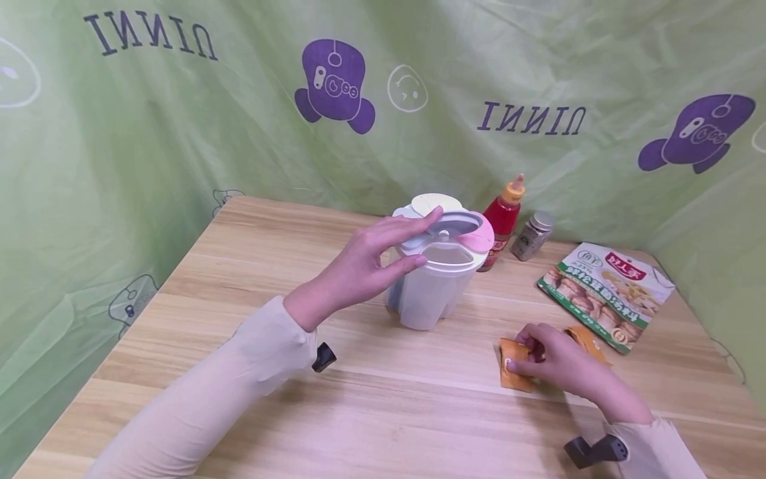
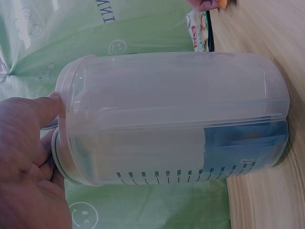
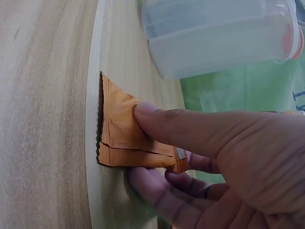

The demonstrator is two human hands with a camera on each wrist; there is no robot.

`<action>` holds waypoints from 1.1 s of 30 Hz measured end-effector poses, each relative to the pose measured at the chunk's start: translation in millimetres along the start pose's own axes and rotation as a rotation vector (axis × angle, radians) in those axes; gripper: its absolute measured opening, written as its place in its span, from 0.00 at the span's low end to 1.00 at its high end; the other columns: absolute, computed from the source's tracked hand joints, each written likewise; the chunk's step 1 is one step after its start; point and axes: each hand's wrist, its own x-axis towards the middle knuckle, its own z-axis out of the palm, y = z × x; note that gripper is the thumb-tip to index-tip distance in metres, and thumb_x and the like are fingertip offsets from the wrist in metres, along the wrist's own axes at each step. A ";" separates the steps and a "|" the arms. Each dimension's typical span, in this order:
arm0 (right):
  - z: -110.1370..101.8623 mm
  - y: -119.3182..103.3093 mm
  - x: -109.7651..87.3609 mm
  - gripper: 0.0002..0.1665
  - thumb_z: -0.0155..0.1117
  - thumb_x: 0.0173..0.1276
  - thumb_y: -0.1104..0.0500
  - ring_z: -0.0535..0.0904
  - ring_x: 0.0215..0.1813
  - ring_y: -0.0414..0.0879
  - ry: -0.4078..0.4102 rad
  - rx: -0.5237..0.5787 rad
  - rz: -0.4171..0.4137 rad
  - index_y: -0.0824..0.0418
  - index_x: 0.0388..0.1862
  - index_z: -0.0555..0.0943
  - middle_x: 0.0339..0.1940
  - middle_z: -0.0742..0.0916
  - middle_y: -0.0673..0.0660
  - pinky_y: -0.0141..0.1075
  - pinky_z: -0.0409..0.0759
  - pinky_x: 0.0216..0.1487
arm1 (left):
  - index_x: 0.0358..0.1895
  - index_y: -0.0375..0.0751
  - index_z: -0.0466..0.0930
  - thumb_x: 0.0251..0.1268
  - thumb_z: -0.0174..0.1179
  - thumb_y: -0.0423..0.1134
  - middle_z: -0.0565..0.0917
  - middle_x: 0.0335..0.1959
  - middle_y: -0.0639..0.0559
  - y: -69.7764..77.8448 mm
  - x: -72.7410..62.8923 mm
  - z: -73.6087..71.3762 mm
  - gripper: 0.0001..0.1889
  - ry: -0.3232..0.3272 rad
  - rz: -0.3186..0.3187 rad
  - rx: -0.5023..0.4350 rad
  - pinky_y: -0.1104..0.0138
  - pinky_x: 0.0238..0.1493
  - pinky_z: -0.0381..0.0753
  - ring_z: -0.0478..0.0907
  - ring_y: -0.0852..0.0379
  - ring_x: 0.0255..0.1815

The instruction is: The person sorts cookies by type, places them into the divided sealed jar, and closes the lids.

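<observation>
A clear plastic storage container (image 1: 427,299) stands upright, its lid divided into coloured flaps. One grey flap (image 1: 457,223) is raised over an opening. My left hand (image 1: 374,263) grips the lid, fingers on the raised flap and thumb at the front rim. In the left wrist view, a blue packet (image 2: 245,145) shows low inside the container, beside printed measuring marks. My right hand (image 1: 559,359) pinches a small orange packet (image 3: 126,126) between thumb and fingers, close over the table. Another orange packet (image 1: 589,342) lies behind that hand, partly hidden by it.
A red sauce bottle (image 1: 503,216) with a yellow cap and a small spice jar (image 1: 532,236) stand right of the container. A mushroom-printed food pouch (image 1: 607,293) lies at the right. Green printed cloth (image 1: 257,133) hangs behind the wooden table (image 1: 239,266).
</observation>
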 end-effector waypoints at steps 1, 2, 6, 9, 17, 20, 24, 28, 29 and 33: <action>0.8 0.4 -0.7 0.22 0.79 0.64 0.50 0.71 0.35 0.42 0.008 0.005 -0.003 0.63 0.46 0.81 0.33 0.80 0.51 0.30 0.69 0.30 | 0.77 0.38 0.70 0.71 0.67 0.32 0.80 0.73 0.46 -0.2 0.1 0.3 0.32 -0.001 -0.001 0.001 0.62 0.78 0.74 0.79 0.51 0.72; 1.4 0.6 -1.4 0.22 0.79 0.64 0.50 0.72 0.35 0.42 0.014 0.012 -0.006 0.62 0.46 0.81 0.33 0.80 0.51 0.30 0.70 0.30 | 0.77 0.38 0.70 0.71 0.67 0.32 0.80 0.73 0.46 -0.3 0.2 0.6 0.32 -0.002 -0.001 0.001 0.62 0.78 0.74 0.79 0.51 0.72; 2.4 1.0 -3.3 0.20 0.78 0.65 0.52 0.72 0.34 0.39 0.022 0.051 -0.026 0.62 0.46 0.81 0.33 0.81 0.51 0.29 0.72 0.31 | 0.77 0.38 0.70 0.71 0.67 0.32 0.79 0.73 0.46 -0.7 0.4 1.2 0.32 -0.003 -0.002 0.000 0.61 0.79 0.73 0.78 0.50 0.73; 2.7 2.0 -4.3 0.18 0.77 0.67 0.53 0.73 0.34 0.37 0.021 0.077 -0.039 0.62 0.47 0.81 0.33 0.82 0.50 0.29 0.73 0.31 | 0.77 0.38 0.70 0.71 0.67 0.32 0.79 0.73 0.46 0.1 0.6 1.4 0.32 -0.004 0.000 -0.002 0.61 0.79 0.73 0.78 0.50 0.73; -3.9 1.3 -1.3 0.11 0.71 0.71 0.61 0.78 0.32 0.32 0.175 0.192 -0.158 0.64 0.48 0.83 0.33 0.86 0.50 0.29 0.81 0.32 | 0.77 0.38 0.70 0.71 0.67 0.32 0.79 0.74 0.46 -1.2 0.6 0.6 0.32 -0.004 0.006 0.001 0.61 0.78 0.74 0.78 0.51 0.73; -13.8 -6.1 0.0 0.13 0.70 0.73 0.62 0.83 0.33 0.34 0.232 0.240 -0.165 0.67 0.52 0.82 0.35 0.88 0.49 0.32 0.86 0.33 | 0.77 0.38 0.70 0.70 0.68 0.32 0.79 0.73 0.47 -1.1 0.6 -0.6 0.33 -0.004 0.005 0.010 0.61 0.76 0.76 0.79 0.51 0.71; -30.6 -22.6 2.2 0.14 0.68 0.74 0.64 0.87 0.33 0.35 0.342 0.293 -0.185 0.69 0.55 0.81 0.36 0.89 0.42 0.32 0.88 0.33 | 0.77 0.38 0.69 0.70 0.68 0.32 0.81 0.72 0.47 -0.7 0.9 -1.8 0.33 -0.004 0.000 0.016 0.61 0.74 0.77 0.80 0.52 0.70; -46.3 -41.7 4.3 0.11 0.68 0.73 0.67 0.87 0.33 0.35 0.491 0.327 -0.257 0.67 0.52 0.82 0.34 0.88 0.39 0.27 0.84 0.32 | 0.77 0.38 0.70 0.70 0.68 0.32 0.81 0.72 0.46 -0.7 1.1 -1.4 0.33 0.001 0.002 0.009 0.61 0.74 0.77 0.80 0.51 0.71; -49.8 -46.7 4.4 0.11 0.68 0.73 0.68 0.86 0.32 0.35 0.520 0.336 -0.268 0.66 0.52 0.83 0.34 0.88 0.38 0.26 0.83 0.32 | 0.77 0.38 0.70 0.70 0.68 0.32 0.81 0.71 0.46 -0.9 1.0 -1.0 0.33 0.001 0.004 0.006 0.62 0.74 0.77 0.80 0.51 0.71; -60.7 -67.5 5.4 0.12 0.68 0.71 0.71 0.85 0.31 0.34 0.615 0.399 -0.317 0.61 0.50 0.84 0.32 0.88 0.41 0.25 0.79 0.28 | 0.76 0.37 0.70 0.69 0.69 0.32 0.82 0.71 0.45 -1.1 0.4 -0.1 0.33 0.002 0.010 0.000 0.62 0.73 0.78 0.80 0.51 0.70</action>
